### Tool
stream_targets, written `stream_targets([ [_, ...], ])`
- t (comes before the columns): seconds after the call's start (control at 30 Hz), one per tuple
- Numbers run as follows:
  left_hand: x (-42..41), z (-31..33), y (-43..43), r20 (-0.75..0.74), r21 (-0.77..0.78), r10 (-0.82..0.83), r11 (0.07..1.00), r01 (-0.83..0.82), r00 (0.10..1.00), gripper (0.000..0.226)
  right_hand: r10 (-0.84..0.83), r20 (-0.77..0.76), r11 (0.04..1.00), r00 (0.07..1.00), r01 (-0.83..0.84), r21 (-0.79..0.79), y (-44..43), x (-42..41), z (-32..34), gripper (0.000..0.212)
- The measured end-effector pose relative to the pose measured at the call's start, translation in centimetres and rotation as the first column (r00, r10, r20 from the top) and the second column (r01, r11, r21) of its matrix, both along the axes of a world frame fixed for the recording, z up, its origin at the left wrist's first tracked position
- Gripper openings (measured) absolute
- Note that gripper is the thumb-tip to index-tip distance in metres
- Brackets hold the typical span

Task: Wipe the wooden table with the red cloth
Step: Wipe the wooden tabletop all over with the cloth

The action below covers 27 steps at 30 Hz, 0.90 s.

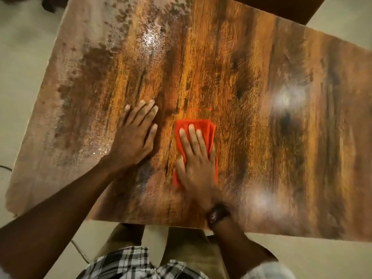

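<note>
The wooden table [251, 97] fills most of the head view, its grain running away from me. A folded red cloth [201, 125] lies flat on it near the front middle. My right hand [196, 160] presses palm-down on the cloth with fingers spread, covering most of it; a dark watch sits on that wrist. My left hand [134, 133] rests flat on the bare wood just left of the cloth, fingers apart, holding nothing. Wet, shiny streaks and droplets cover the table's left and far-left part.
Pale tiled floor [24, 67] surrounds the table. A dark piece of furniture [281, 7] stands beyond the far edge. My legs and checked shirt are below the table's front edge. Light glares show on the right side of the tabletop.
</note>
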<state>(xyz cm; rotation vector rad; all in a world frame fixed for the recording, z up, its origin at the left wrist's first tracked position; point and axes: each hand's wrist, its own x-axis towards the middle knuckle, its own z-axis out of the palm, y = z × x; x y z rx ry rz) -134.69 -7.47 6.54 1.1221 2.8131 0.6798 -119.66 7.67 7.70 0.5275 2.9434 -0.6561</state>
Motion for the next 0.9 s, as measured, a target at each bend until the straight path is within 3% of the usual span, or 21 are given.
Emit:
stream_targets([
  [0.17,1.9,-1.2,-3.2,-0.038,-0.159,-0.095,0.983,0.088,0.995,0.055,0.063,0.023,0.997,0.998,-0.064,0.033,-3.7,5.9,-0.1,0.067],
  [0.43,1.7,-1.3,-2.9,-0.043,-0.217,-0.102,0.972,0.091,0.994,0.056,-0.053,-0.108,0.979,0.993,0.073,0.188,3.8,-5.7,-1.8,0.065],
  [0.6,1.7,-1.3,-2.9,-0.035,-0.197,-0.096,0.977,0.087,0.995,0.056,-0.183,-0.035,0.977,0.983,0.185,0.107,5.1,-10.3,-1.7,0.068],
  [0.77,1.8,-1.4,-3.1,-0.022,-0.189,-0.098,0.978,0.092,0.995,0.056,-0.177,-0.089,0.975,0.980,0.186,0.118,1.0,-7.2,-1.6,0.067],
  [0.9,1.8,-1.3,-3.1,-0.016,-0.172,-0.098,0.981,0.093,0.995,0.055,-0.161,-0.049,0.981,0.986,0.165,0.106,-6.8,-1.3,-1.1,0.068],
])
